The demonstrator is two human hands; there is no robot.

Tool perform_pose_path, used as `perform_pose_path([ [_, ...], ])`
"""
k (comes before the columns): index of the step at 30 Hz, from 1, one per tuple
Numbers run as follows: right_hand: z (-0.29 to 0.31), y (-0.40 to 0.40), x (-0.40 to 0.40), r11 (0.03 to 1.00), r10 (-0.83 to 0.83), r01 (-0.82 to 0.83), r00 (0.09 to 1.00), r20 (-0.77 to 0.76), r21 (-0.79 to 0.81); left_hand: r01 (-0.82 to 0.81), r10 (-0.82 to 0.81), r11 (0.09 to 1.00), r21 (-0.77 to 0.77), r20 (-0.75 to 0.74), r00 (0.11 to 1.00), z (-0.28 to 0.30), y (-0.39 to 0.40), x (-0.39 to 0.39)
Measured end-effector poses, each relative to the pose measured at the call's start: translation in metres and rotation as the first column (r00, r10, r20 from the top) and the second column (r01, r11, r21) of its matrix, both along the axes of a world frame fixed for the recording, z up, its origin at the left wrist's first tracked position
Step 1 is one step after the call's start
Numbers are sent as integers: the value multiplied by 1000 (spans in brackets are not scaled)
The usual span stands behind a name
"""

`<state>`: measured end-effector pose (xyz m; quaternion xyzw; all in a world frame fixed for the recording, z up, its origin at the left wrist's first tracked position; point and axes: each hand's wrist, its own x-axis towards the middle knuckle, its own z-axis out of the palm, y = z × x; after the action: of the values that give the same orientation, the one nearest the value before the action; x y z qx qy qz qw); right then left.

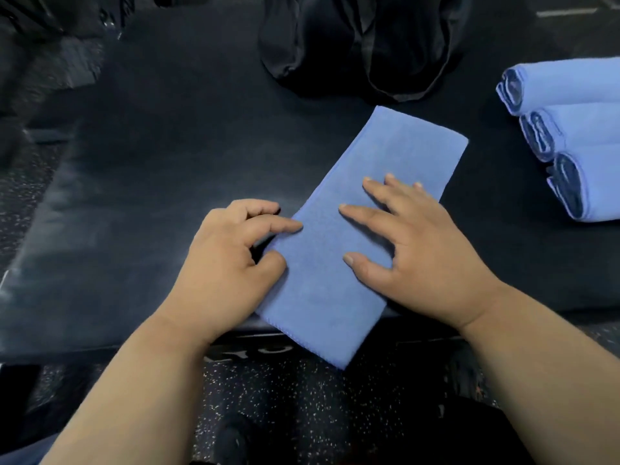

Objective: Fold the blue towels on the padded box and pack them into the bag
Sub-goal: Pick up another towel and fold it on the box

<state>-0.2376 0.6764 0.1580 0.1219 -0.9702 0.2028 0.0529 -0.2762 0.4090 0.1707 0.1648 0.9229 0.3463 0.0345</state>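
Blue towel (352,236), folded into a long strip, lies slantwise on the black padded box (151,162), its near end hanging over the front edge. Seen from the head camera, the right hand (402,239) presses flat on it with fingers spread, holding nothing. The left hand (228,260) pinches the strip's left edge between thumb and forefinger. Three finished towels (570,139) sit stacked at far right. The black bag (362,45) stands open behind. Judging from this, more folding and all packing remain.
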Motion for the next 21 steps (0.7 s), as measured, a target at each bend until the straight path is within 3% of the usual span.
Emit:
perform_pose_path([
  [8, 1, -7, 63, 997, 43, -47, 996, 81, 53, -2, 1, 1000, -12, -50, 999, -1, 5, 27],
  [14, 3, -1, 106, 987, 78, -88, 993, 84, 134, -14, 21, 999, -48, 147, 989, 18, 5, 70],
  [21, 3, -1, 120, 987, 64, -68, 998, 30, 146, 56, 21, 883, -467, 157, 987, 39, 13, 94],
])
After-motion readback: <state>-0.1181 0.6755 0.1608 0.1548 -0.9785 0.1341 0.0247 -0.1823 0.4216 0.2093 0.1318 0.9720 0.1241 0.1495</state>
